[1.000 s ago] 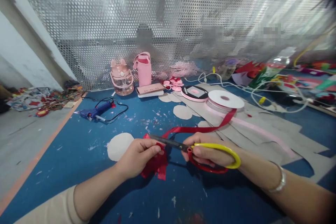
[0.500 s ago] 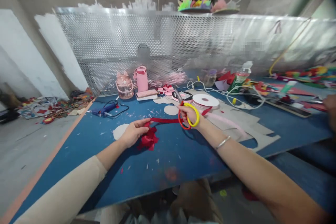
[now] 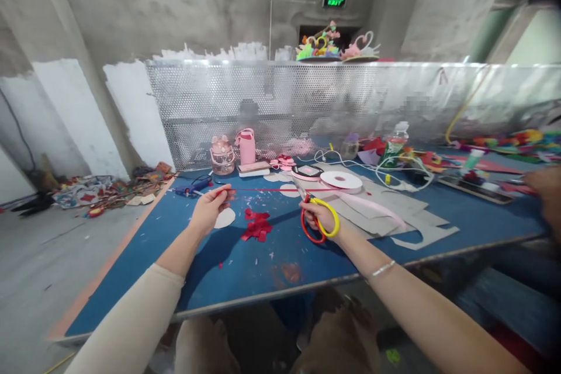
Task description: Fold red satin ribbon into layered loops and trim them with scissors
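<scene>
My left hand [image 3: 211,208] pinches the end of a red ribbon [image 3: 263,190], which runs taut to the right, past the scissors, towards a white ribbon spool [image 3: 340,180]. Closed around scissors with one red and one yellow handle loop [image 3: 328,217] is my right hand [image 3: 313,214]; the blades point up and away, close to the ribbon. Whether the right fingers also touch the ribbon I cannot tell. A small heap of cut red ribbon pieces [image 3: 256,226] lies on the blue table between my hands. Beside my left hand is a pale round disc [image 3: 225,218].
Behind stand a pink bottle [image 3: 247,147], a clear pink-lidded jug [image 3: 222,156] and a phone [image 3: 254,168]. A blue glue gun [image 3: 188,188] lies at the left. Grey card sheets [image 3: 394,210] and a white cable [image 3: 372,166] spread rightward. Another person's hand [image 3: 543,187] shows at the right edge.
My left hand has moved left and up, drawing the red ribbon out longer and tight, away from the heap of pieces. The scissors stay in my right hand. The camera view has tilted up.
</scene>
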{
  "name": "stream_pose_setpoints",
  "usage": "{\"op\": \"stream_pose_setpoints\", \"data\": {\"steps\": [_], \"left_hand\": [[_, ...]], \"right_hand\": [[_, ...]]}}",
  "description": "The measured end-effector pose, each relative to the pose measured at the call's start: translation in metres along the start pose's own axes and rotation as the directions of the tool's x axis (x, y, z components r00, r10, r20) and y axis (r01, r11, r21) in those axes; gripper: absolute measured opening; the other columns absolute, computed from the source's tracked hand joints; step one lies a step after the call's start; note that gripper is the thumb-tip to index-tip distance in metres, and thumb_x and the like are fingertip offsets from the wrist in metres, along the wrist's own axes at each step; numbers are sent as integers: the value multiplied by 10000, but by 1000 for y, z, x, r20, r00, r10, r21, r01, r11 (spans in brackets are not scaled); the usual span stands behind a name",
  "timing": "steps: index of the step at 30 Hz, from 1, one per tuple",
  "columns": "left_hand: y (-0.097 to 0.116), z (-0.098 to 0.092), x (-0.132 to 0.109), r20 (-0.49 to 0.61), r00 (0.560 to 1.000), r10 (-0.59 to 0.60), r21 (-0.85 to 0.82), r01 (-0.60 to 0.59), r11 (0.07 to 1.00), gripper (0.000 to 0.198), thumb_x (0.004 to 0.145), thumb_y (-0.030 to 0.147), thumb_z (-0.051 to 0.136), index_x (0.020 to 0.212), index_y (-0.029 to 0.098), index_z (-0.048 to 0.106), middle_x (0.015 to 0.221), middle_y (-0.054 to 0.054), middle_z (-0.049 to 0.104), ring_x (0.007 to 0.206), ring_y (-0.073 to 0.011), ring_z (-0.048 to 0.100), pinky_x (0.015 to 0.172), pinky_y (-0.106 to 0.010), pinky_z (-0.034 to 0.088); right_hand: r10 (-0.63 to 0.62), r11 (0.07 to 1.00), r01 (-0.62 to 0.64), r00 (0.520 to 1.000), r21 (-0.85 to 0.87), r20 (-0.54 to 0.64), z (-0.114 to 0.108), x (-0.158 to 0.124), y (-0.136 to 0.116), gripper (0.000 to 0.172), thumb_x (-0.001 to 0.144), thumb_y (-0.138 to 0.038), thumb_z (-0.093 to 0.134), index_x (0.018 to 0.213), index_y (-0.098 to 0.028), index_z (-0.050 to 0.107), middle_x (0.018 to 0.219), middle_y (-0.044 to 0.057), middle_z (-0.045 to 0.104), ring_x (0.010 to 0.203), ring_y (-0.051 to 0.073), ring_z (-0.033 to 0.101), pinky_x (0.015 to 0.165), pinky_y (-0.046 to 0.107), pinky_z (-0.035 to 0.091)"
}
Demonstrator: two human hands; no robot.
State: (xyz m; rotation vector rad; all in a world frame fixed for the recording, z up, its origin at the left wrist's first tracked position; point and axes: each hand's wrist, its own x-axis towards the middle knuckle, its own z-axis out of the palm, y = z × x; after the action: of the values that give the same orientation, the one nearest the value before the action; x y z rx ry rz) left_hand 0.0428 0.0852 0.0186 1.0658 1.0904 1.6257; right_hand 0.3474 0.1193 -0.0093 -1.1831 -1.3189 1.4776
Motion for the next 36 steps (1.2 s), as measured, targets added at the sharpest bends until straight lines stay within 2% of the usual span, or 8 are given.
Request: {"op": "stream_pose_setpoints", "data": {"steps": [4,8,14,18,22,27,30,36], "left_hand": [[3,-17,19,-154,982,112,146,-90,985,424,644,409,791,973,146,737,768,-39,715,683,-124,597,582,-214,409],[15,-27,39,-153,971,182,257,-139,957,417,714,422,718,1017,136,721,746,-37,698,602,-111,538,533,-217,373],[5,3,31,60,977,207,384,-214,898,210,759,295,683,899,162,765,604,-8,637,545,-125,521,542,-246,398],[-17,26,4,129,939,318,415,-343,843,141,790,243,657,849,217,782,710,-12,606,646,-131,531,610,-247,427],[-34,29,-20,354,826,439,415,-559,718,224,829,149,598,931,237,777,692,-4,565,626,-114,527,592,-219,439],[-35,25,-27,578,696,426,435,-705,560,289,869,125,522,1031,189,752,777,-52,615,716,-136,581,657,-236,475],[-30,25,-26,614,723,316,426,-641,638,336,841,149,531,1125,167,710,903,-83,639,810,-170,602,726,-278,488],[-33,29,-19,359,932,45,336,-174,925,416,921,377,425,1168,134,654,928,-85,681,840,-204,612,773,-320,476]], "right_hand": [[-52,999,52,999,4,7,2,-4,5,276,939,-383,565,1049,-134,610,878,30,641,660,120,604,570,256,520],[-139,990,139,990,-11,4,5,-10,-5,314,784,-466,669,794,-166,576,448,-92,394,348,51,305,333,173,225],[-214,970,226,969,-85,127,30,15,-59,300,644,-324,789,810,-183,582,496,-77,537,380,54,422,388,172,331],[-87,991,108,963,-72,256,69,32,-50,406,719,-561,683,785,-194,523,456,-54,545,349,99,470,341,196,344],[12,1000,-7,967,-23,254,96,25,-17,466,739,-646,607,807,-194,514,531,-10,607,426,135,572,363,201,395],[-52,998,46,987,44,149,97,23,-4,326,657,-432,710,674,-198,483,452,-61,506,386,97,493,387,204,385],[-118,993,114,985,41,127,90,27,-6,243,627,-316,710,687,-195,508,486,-52,552,431,110,526,431,219,419],[-176,984,180,967,-7,183,87,20,-12,190,670,-272,682,789,-196,554,568,-28,642,495,145,585,506,264,478]]}}
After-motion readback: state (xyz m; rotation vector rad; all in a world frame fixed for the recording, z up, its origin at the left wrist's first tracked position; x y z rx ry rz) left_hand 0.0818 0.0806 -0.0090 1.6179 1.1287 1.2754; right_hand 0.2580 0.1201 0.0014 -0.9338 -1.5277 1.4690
